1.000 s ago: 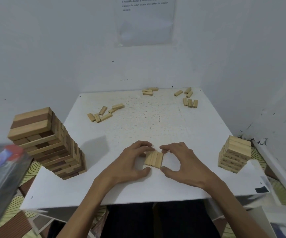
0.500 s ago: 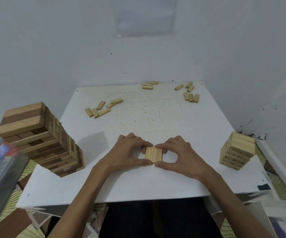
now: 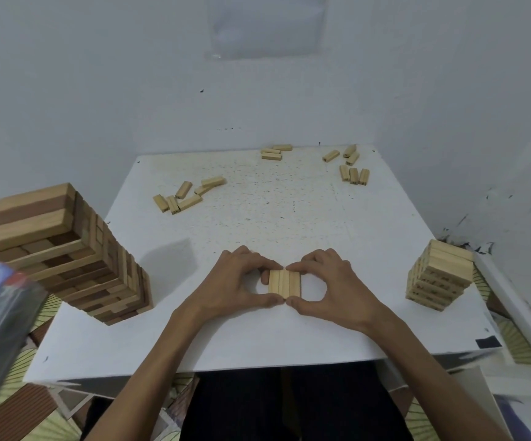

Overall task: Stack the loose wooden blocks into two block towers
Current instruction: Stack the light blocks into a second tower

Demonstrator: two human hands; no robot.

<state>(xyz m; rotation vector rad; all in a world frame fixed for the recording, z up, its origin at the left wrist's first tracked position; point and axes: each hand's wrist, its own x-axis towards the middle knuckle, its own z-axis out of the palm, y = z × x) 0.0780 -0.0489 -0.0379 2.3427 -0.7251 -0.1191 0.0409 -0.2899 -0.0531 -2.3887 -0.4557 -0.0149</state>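
- Centre of frame, low: left hand point(image 3: 238, 281) and right hand point(image 3: 331, 281) clamp a row of three small pale blocks point(image 3: 284, 283) lying flat and side by side on the white table point(image 3: 257, 224).
- Forefinger tips meet at the row's far edge, thumb tips at its near edge; the other fingers close in on the two sides. Judged purpose: squaring three loose blocks into one flush layer so it can go as a unit.
- Small pale tower point(image 3: 439, 275), right edge of frame, sits near the table's right border. Same pale wood, so it is the likely destination for this layer.
- Large tower point(image 3: 63, 253), left of frame, in mixed light and dark wood, stands on the table's left side and looks skewed by the wide lens; true tilt cannot be judged.
- Loose blocks remaining: left cluster point(image 3: 184, 195) upper centre-left, a far-edge group point(image 3: 275, 152) at top centre, right cluster point(image 3: 351, 168) upper right. All well apart from the hands.
- Writing: dark marks on the small tower's block sides, illegible. Blurred packet point(image 3: 0, 300), lower left, has a red and blue label, unreadable. Sheet on the wall point(image 3: 265, 25), top centre, has no legible text.
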